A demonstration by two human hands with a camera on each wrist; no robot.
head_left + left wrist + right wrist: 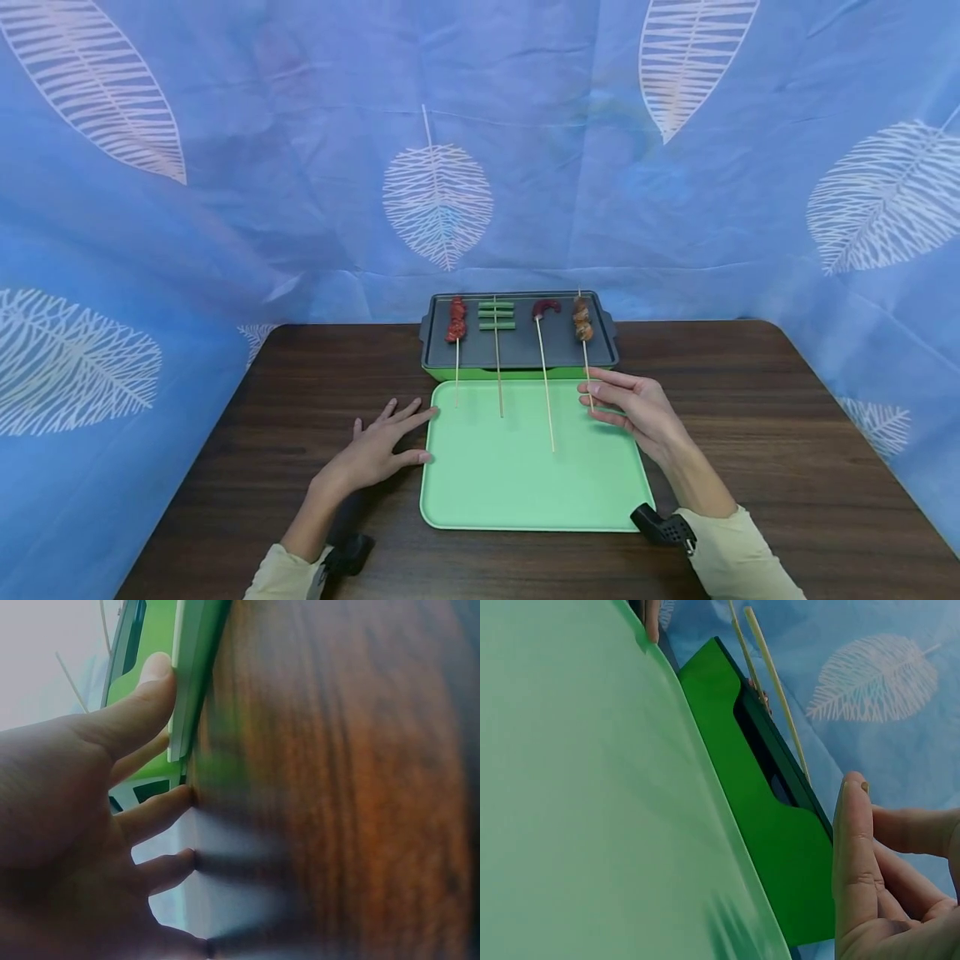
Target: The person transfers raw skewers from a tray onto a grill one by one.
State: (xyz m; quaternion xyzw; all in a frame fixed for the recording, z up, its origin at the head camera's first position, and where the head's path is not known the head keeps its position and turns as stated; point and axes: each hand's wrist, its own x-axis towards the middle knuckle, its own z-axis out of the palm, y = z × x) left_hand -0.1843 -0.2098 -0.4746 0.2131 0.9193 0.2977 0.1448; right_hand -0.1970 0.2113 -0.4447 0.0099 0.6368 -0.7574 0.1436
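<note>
Across the dark grill plate (517, 354) lie a red meat skewer (457, 319), a skewer of green pieces (497, 315), one with a curled dark red piece (544, 307), and a browned meat skewer (582, 320). Their sticks reach out over the light green tray (525, 492) in front. My right hand (637, 412) pinches the stick of the browned meat skewer near its lower end. Fingers spread, my left hand (378, 450) rests at the tray's left edge; in the left wrist view its thumb (154, 675) touches the rim and other fingertips meet the table.
The grill has a bright green base (757, 847) and stands directly behind the tray at the far edge of the dark wooden table (750, 433). A blue cloth (525, 208) with white leaf prints hangs behind the table.
</note>
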